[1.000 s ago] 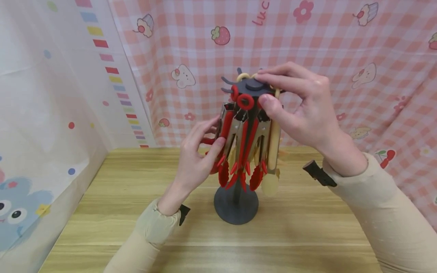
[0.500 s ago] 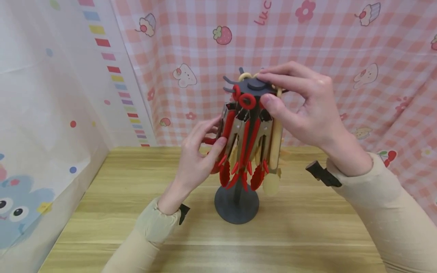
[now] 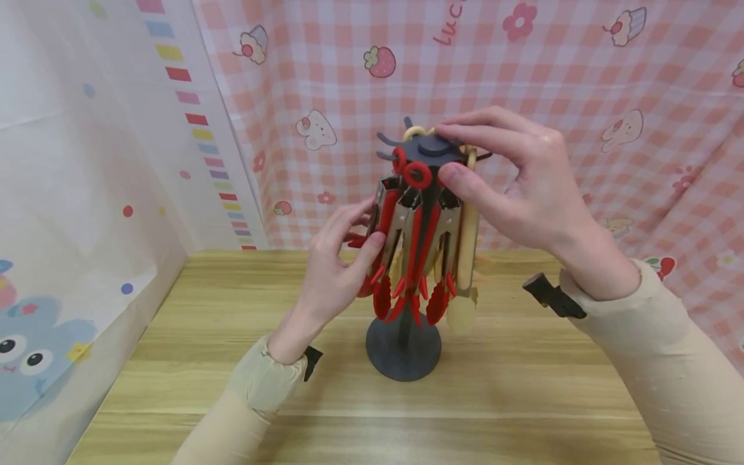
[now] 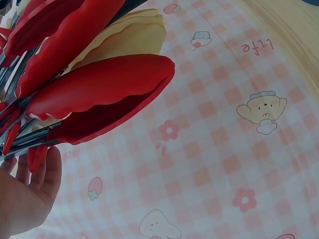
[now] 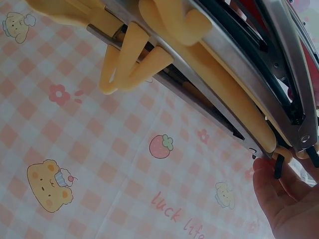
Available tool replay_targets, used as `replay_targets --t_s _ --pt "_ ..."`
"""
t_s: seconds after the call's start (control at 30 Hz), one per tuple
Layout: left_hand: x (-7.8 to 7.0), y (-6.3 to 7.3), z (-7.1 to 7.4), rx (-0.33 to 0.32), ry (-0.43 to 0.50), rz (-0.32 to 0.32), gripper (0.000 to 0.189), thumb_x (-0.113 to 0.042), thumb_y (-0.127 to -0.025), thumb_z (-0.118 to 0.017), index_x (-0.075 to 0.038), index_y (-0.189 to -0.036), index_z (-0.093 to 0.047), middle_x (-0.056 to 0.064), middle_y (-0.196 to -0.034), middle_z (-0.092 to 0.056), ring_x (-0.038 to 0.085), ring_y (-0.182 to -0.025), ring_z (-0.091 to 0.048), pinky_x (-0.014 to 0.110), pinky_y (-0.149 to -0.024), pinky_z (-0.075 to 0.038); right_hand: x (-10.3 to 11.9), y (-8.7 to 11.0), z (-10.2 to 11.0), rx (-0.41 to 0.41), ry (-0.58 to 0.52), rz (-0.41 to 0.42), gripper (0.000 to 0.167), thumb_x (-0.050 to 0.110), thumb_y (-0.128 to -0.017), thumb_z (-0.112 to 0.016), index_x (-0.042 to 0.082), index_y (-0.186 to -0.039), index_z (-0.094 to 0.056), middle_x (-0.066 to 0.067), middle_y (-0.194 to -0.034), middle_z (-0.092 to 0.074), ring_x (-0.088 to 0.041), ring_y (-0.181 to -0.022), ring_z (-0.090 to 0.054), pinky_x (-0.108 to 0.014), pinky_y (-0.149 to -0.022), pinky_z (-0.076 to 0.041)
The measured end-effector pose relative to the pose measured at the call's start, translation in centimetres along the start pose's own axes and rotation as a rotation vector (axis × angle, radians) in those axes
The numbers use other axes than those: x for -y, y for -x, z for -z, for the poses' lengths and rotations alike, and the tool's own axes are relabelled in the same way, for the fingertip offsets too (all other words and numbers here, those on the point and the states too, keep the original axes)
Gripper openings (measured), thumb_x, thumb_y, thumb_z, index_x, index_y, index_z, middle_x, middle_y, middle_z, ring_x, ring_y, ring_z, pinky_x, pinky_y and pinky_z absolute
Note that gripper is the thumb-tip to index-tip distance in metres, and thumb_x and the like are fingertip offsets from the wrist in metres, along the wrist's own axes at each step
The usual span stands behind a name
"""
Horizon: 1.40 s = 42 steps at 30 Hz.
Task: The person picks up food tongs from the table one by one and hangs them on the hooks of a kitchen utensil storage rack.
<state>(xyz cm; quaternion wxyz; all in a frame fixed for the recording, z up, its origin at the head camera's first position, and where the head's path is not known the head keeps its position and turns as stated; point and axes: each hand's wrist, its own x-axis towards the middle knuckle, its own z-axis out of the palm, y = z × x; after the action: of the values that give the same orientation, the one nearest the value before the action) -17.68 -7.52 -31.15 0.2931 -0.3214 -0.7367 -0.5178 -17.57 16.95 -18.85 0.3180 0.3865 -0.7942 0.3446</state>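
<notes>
A dark grey hanging stand [image 3: 403, 349] rises from a round base on the table, with hooks around its top disc. Several red-tipped metal tongs [image 3: 413, 239] hang from it by red rings. Pale yellow tongs [image 3: 467, 252] hang on its right side. My left hand [image 3: 334, 271] holds the leftmost red tongs, thumb in front and fingers behind. In the left wrist view, scalloped red tong heads [image 4: 107, 92] extend past the fingers. My right hand [image 3: 523, 174] grips the top disc between thumb and fingers. The right wrist view shows its fingertips [image 5: 271, 184] by the yellow tongs' ring end.
The stand is on a wooden table [image 3: 494, 400]. A pink checked cloth [image 3: 325, 71] hangs close behind, and a white patterned cloth [image 3: 104, 161] runs along the left side. Both forearms, in beige sleeves, flank the stand.
Both hands keep their places on the tongs and the top disc. The head view shifts slightly, and the stand's top moves a little left over the last half second.
</notes>
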Motion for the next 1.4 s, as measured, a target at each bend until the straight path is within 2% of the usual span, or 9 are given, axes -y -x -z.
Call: replay_targets --t_s 0.63,0.8,0.87,0.93,1.03,1.1,1.27,1.33,1.4 --pt "-0.1 0.2 0.4 0.004 -0.016 0.006 0.044 0.0 -0.097 -0.068 0.0 -0.141 -0.061 0.019 -0.124 -0.071 0.031 -0.11 -0.069 0.032 -0.088 -0.061 0.4 0.2 -0.3 0.001 -0.01 0.001 0.041 0.017 -0.091 -0.074 0.003 -0.13 -0.074 -0.019 -0.128 -0.074 0.006 -0.106 -0.064 -0.014 -0.092 -0.05" --pt "0.0 0.3 0.5 0.007 -0.014 0.011 0.045 -0.001 -0.098 -0.067 -0.002 -0.142 -0.061 0.018 -0.126 -0.071 0.031 -0.111 -0.069 0.032 -0.088 -0.061 0.5 0.2 -0.4 -0.024 -0.021 0.021 0.043 0.023 -0.093 -0.074 0.005 -0.132 -0.073 -0.019 -0.128 -0.074 0.004 -0.107 -0.066 -0.014 -0.094 -0.051" --pt "0.0 0.4 0.6 0.008 -0.009 0.008 0.043 -0.008 -0.101 -0.066 -0.002 -0.143 -0.06 0.018 -0.127 -0.07 0.031 -0.111 -0.069 0.031 -0.089 -0.061 0.5 0.3 -0.4 -0.039 -0.022 0.03 0.045 0.032 -0.096 -0.074 0.006 -0.133 -0.072 -0.019 -0.128 -0.074 0.001 -0.109 -0.067 -0.015 -0.097 -0.05" --pt "0.0 0.4 0.7 0.007 -0.006 0.001 0.044 -0.024 -0.106 -0.064 -0.002 -0.144 -0.059 0.019 -0.129 -0.07 0.031 -0.113 -0.069 0.031 -0.089 -0.061 0.6 0.3 -0.3 -0.052 -0.015 0.033 0.051 0.043 -0.098 -0.071 0.007 -0.134 -0.072 -0.019 -0.129 -0.074 0.0 -0.112 -0.067 -0.017 -0.101 -0.049" --pt "-0.1 0.3 0.9 0.005 -0.014 -0.013 0.061 -0.049 -0.108 -0.054 -0.001 -0.145 -0.058 0.019 -0.135 -0.068 0.032 -0.117 -0.068 0.034 -0.091 -0.063 0.6 0.5 -0.1 -0.078 -0.004 0.03 0.064 0.06 -0.098 -0.066 0.007 -0.134 -0.072 -0.021 -0.129 -0.073 0.0 -0.118 -0.066 -0.018 -0.107 -0.047" --pt "-0.2 0.3 1.0 -0.002 -0.03 -0.022 0.072 -0.061 -0.106 -0.047 0.0 -0.145 -0.058 0.02 -0.14 -0.067 0.033 -0.122 -0.068 0.039 -0.092 -0.064 0.7 0.7 0.1 -0.097 0.008 0.023 0.069 0.066 -0.097 -0.063 0.009 -0.134 -0.072 -0.02 -0.13 -0.073 -0.001 -0.121 -0.066 -0.019 -0.109 -0.046" --pt "-0.4 0.2 1.6 -0.031 -0.092 -0.043 0.076 -0.063 -0.107 -0.042 0.0 -0.147 -0.056 0.019 -0.15 -0.063 0.033 -0.134 -0.064 0.048 -0.098 -0.061 1.0 1.1 0.8 -0.158 0.058 0.007 0.069 0.071 -0.095 -0.062 0.016 -0.135 -0.072 -0.011 -0.135 -0.073 -0.015 -0.127 -0.067 -0.018 -0.111 -0.045" --pt "-0.5 0.2 1.8 -0.044 -0.119 -0.056 0.076 -0.062 -0.108 -0.041 0.001 -0.148 -0.055 0.019 -0.152 -0.061 0.033 -0.14 -0.06 0.049 -0.108 -0.056 0.9 1.3 1.1 -0.179 0.072 0.008 0.072 0.073 -0.094 -0.061 0.016 -0.136 -0.072 -0.01 -0.138 -0.072 -0.02 -0.13 -0.066 -0.017 -0.111 -0.044" --pt "-0.6 0.3 2.1 -0.056 -0.148 -0.066 0.076 -0.061 -0.108 -0.041 0.001 -0.15 -0.054 0.019 -0.155 -0.058 0.033 -0.145 -0.056 0.049 -0.117 -0.05 0.8 1.6 1.3 -0.198 0.081 0.014 0.078 0.077 -0.093 -0.059 0.014 -0.137 -0.071 -0.01 -0.142 -0.069 -0.019 -0.131 -0.064 -0.015 -0.107 -0.043"
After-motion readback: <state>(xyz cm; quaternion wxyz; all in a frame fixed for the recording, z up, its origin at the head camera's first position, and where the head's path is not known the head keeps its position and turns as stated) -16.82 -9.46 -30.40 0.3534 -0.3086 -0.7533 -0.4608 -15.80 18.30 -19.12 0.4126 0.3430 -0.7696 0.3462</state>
